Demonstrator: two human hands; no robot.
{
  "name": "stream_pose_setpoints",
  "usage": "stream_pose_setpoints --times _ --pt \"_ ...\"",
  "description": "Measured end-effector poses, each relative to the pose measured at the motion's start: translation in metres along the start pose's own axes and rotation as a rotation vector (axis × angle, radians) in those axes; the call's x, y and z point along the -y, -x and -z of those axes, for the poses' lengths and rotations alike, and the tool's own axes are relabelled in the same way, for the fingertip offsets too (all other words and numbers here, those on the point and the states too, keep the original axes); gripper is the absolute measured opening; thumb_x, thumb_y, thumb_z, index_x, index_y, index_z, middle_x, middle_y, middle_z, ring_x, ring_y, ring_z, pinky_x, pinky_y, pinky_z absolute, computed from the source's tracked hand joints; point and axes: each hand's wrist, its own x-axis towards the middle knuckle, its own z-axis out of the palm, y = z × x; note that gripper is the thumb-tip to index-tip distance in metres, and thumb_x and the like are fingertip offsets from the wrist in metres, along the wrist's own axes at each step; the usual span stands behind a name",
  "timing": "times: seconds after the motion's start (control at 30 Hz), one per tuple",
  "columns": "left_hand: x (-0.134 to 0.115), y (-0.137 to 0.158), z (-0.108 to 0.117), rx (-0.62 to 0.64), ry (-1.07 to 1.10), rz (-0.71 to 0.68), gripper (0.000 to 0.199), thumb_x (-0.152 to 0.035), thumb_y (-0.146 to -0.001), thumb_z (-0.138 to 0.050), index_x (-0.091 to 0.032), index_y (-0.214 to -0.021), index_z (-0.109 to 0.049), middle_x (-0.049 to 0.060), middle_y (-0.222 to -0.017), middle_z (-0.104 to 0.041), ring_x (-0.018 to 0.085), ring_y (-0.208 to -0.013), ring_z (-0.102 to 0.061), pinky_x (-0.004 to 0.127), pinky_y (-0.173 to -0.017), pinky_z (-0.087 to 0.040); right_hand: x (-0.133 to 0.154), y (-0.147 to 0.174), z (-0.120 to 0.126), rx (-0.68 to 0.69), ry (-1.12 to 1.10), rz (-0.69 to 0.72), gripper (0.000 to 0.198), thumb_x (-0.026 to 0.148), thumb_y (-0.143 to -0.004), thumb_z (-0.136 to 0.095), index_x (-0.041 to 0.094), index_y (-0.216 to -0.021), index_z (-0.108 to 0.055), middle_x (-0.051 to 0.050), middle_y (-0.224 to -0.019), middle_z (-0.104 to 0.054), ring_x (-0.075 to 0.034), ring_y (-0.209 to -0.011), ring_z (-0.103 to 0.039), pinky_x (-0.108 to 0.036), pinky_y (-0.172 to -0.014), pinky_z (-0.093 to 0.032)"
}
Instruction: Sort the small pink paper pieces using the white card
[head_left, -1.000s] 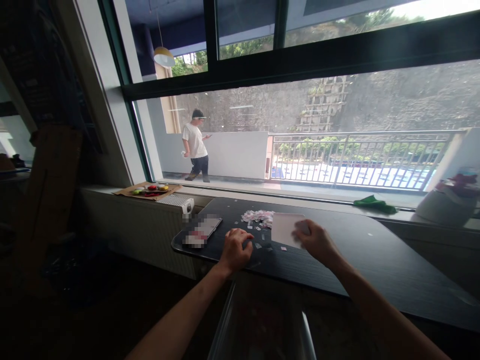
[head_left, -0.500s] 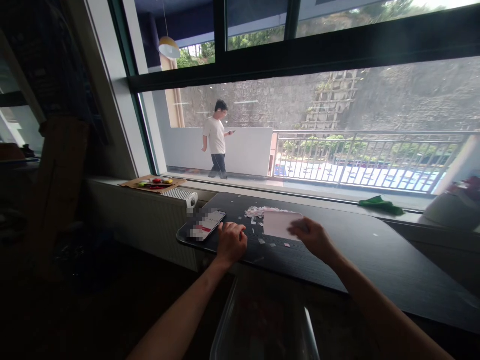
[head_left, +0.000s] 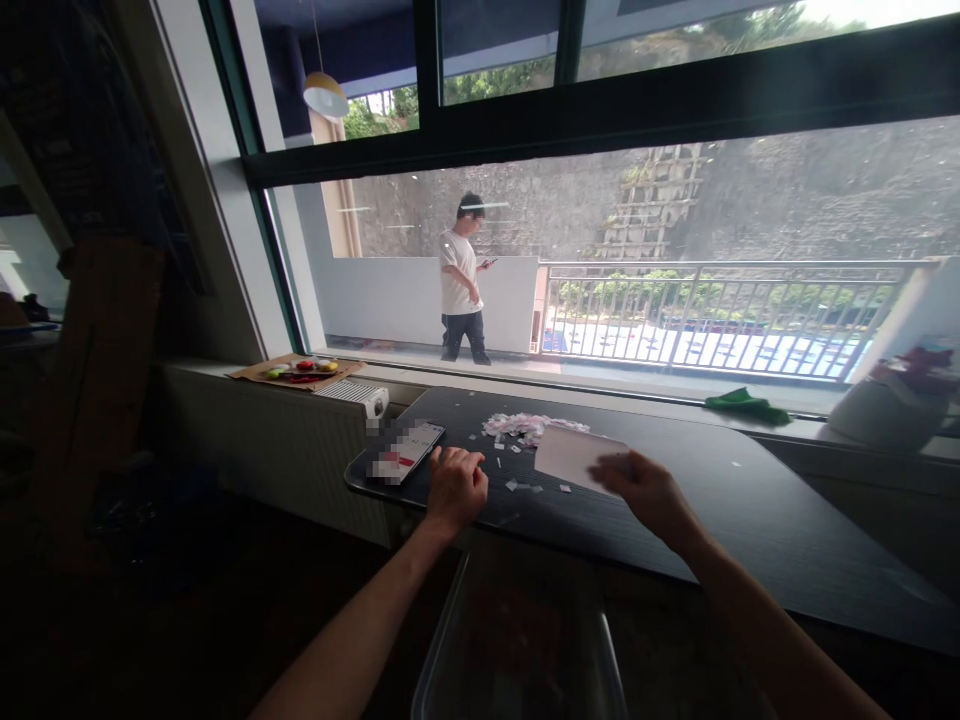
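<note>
My right hand [head_left: 637, 478] pinches the right end of a pale sheet of paper [head_left: 566, 455], which is tilted just above the dark table [head_left: 690, 490]. Behind the sheet's left edge is a heap of small paper scraps [head_left: 517, 428], with several loose bits [head_left: 513, 486] scattered in front of it. My left hand [head_left: 457, 487] rests at the table's near edge, fingers curled and nothing visible in them. Just left of it lies a phone [head_left: 416, 452] with a lit screen, partly pixelated.
A clear plastic bin [head_left: 611, 650] stands below the table's near edge. On the sill are a green cloth [head_left: 748, 405], a white pot [head_left: 870, 405] and cardboard [head_left: 255, 370] with colourful items. A radiator [head_left: 300, 450] stands at left. Beyond the window a person [head_left: 459, 275] walks, holding a phone.
My right hand has moved slightly right and towards me with the sheet, baring more of the scrap heap. My left hand stays put. The person outside has walked to the right.
</note>
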Motion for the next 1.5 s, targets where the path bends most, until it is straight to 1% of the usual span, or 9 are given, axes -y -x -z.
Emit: stream_pose_setpoints --times 0.13,0.33,0.63,0.8,1.07,1.17,1.37,1.43,1.5 --pt "0.0 0.0 0.001 -0.003 -0.005 -0.009 0.023 -0.013 -0.077 -0.045 -0.02 -0.087 -0.064 0.006 -0.088 -0.068 0.023 -0.095 -0.056 0.048 -0.102 -0.027 -0.005 0.01 0.002 -0.008 -0.012 -0.032 0.042 0.049 -0.053 -0.076 0.018 -0.079 -0.065 -0.009 -0.077 -0.075 -0.027 -0.077 -0.071 -0.043 -0.077 -0.056" --pt "0.001 0.001 0.001 -0.009 -0.007 -0.022 0.023 -0.012 -0.076 -0.045 -0.019 -0.087 -0.065 0.006 -0.087 -0.068 0.023 -0.095 -0.057 0.047 -0.102 -0.027 -0.01 0.024 0.008 0.004 -0.092 -0.044 0.047 0.055 -0.056 -0.073 0.017 -0.083 -0.065 -0.01 -0.08 -0.075 -0.026 -0.078 -0.071 -0.042 -0.078 -0.056" --pt "0.002 0.001 0.0 -0.002 0.0 -0.005 0.024 -0.012 -0.076 -0.044 -0.019 -0.088 -0.065 0.006 -0.088 -0.068 0.023 -0.094 -0.057 0.047 -0.101 -0.028 -0.008 -0.008 -0.033 0.169 0.099 0.146 0.032 0.048 -0.065 -0.069 0.017 -0.075 -0.068 -0.005 -0.074 -0.074 -0.023 -0.074 -0.069 -0.037 -0.074 -0.055" --pt "0.0 0.0 -0.001 -0.011 0.012 0.008 0.025 -0.012 -0.077 -0.045 -0.019 -0.091 -0.064 0.006 -0.089 -0.068 0.023 -0.095 -0.057 0.048 -0.102 -0.027 -0.004 -0.004 -0.027 0.104 0.032 0.096 0.035 0.049 -0.064 -0.069 0.018 -0.079 -0.068 -0.007 -0.079 -0.074 -0.023 -0.078 -0.069 -0.039 -0.079 -0.055" --pt "0.001 0.001 -0.002 -0.006 0.02 0.024 0.026 -0.012 -0.078 -0.045 -0.019 -0.094 -0.064 0.006 -0.085 -0.067 0.023 -0.095 -0.056 0.049 -0.102 -0.027 -0.001 -0.039 -0.066 0.133 0.173 0.142 0.019 0.034 -0.068 -0.067 0.018 -0.077 -0.066 -0.004 -0.076 -0.074 -0.02 -0.075 -0.068 -0.038 -0.075 -0.054" --pt "0.0 0.0 -0.001 -0.003 0.027 0.023 0.026 -0.012 -0.078 -0.044 -0.019 -0.094 -0.064 0.006 -0.088 -0.068 0.023 -0.096 -0.056 0.048 -0.102 -0.026 -0.007 -0.037 -0.048 0.116 0.202 0.099 0.018 0.032 -0.068 -0.066 0.018 -0.078 -0.065 -0.005 -0.075 -0.073 -0.02 -0.073 -0.068 -0.036 -0.07 -0.055" --pt "-0.002 0.0 -0.001 0.0 0.012 0.019 0.026 -0.011 -0.076 -0.046 -0.019 -0.092 -0.064 0.006 -0.089 -0.068 0.023 -0.095 -0.056 0.047 -0.102 -0.027 -0.01 -0.016 0.035 0.001 0.109 -0.088 0.024 0.036 -0.06 -0.072 0.019 -0.076 -0.065 -0.007 -0.072 -0.073 -0.023 -0.068 -0.069 -0.036 -0.062 -0.056" --pt "-0.002 0.0 -0.001 -0.002 0.005 0.017 0.025 -0.011 -0.076 -0.045 -0.019 -0.091 -0.064 0.006 -0.089 -0.068 0.023 -0.095 -0.056 0.047 -0.102 -0.027 -0.007 -0.016 0.041 -0.007 0.111 -0.073 0.023 0.036 -0.061 -0.071 0.02 -0.075 -0.065 -0.007 -0.073 -0.073 -0.023 -0.07 -0.069 -0.037 -0.066 -0.056" --pt "-0.001 0.0 -0.001 0.004 -0.003 0.016 0.026 -0.011 -0.076 -0.045 -0.02 -0.091 -0.064 0.006 -0.089 -0.068 0.023 -0.095 -0.057 0.047 -0.101 -0.027 -0.001 -0.02 0.027 0.042 0.16 -0.001 0.021 0.036 -0.061 -0.071 0.019 -0.072 -0.065 -0.007 -0.074 -0.073 -0.023 -0.071 -0.068 -0.037 -0.068 -0.055"
